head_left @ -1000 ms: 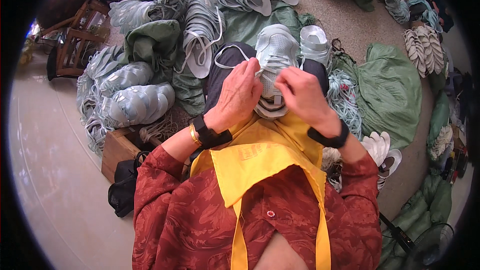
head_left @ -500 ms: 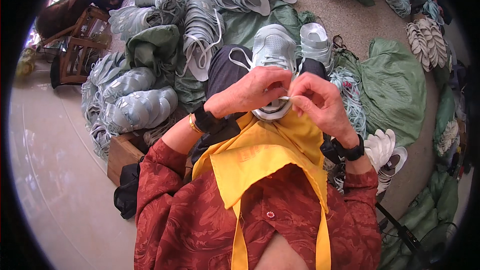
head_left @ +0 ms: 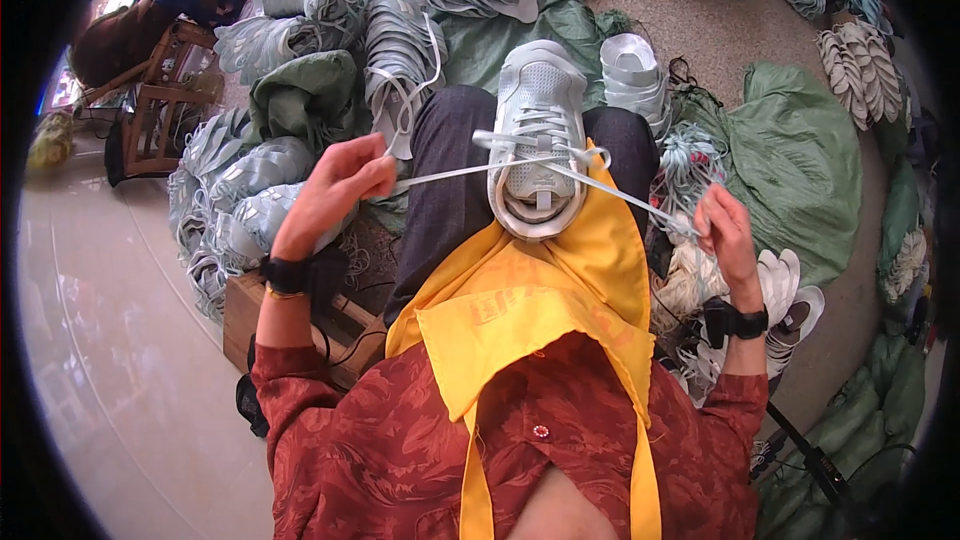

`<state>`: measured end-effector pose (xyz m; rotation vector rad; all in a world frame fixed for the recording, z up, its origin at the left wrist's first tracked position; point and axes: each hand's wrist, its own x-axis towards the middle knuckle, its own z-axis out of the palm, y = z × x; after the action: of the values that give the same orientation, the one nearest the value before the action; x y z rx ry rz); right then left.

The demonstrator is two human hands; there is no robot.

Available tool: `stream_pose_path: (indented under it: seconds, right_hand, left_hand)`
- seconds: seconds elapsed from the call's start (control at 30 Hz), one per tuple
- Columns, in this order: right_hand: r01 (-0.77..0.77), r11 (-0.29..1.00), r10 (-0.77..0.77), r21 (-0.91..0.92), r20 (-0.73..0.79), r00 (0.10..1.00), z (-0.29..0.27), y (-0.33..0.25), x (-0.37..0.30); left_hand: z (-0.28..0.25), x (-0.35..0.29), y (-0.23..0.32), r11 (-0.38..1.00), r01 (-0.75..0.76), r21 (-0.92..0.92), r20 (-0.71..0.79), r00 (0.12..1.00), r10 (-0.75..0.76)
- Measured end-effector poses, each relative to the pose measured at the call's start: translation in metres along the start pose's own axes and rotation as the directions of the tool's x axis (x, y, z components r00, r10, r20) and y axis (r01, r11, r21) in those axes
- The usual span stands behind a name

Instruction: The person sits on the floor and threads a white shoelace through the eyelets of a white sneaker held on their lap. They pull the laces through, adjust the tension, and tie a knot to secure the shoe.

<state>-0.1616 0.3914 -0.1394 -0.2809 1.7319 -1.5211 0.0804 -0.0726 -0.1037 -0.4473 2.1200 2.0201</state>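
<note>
My left hand (head_left: 343, 182) and right hand (head_left: 726, 230) pinch flat pale laces (head_left: 450, 174), the grey mesh shoe (head_left: 541, 105) pointing lengthwise, toe away from me.

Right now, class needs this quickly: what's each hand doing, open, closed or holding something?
Left hand: closed, holding a pale lace strand pulled taut.
Right hand: closed, holding another lace strand from the same shoe.

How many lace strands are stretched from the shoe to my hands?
2: the left strand runs from the shoe to your left hand, the right strand to your right hand. None seems hidden.
</note>
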Motion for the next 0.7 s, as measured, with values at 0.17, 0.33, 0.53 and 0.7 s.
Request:
stream_pose_path:
  seconds: [0.17, 0.33, 0.53, 0.7]
  right_hand:
    - [-0.047, 0.983, 0.027, -0.175, -0.114, 0.993, -0.020, 0.030, -0.006]
    - [0.226, 0.732, -0.400, -0.643, -0.136, 0.906, 0.052, 0.000, 0.018]
    - [0.439, 0.641, -0.528, -0.630, 0.054, 0.848, 0.127, -0.030, 0.050]
    - [0.473, 0.653, -0.519, -0.591, 0.105, 0.848, 0.138, -0.028, 0.072]
  left_hand:
    - [0.004, -0.008, 0.005, 0.951, 0.148, 0.270, 0.028, 0.986, -0.162]
    - [0.044, 0.031, 0.000, 0.787, -0.113, 0.606, -0.098, 0.972, 0.215]
    - [0.088, 0.067, 0.010, 0.850, -0.219, 0.480, -0.148, 0.934, 0.325]
    - [0.086, 0.081, -0.013, 0.883, -0.231, 0.408, -0.079, 0.955, 0.286]
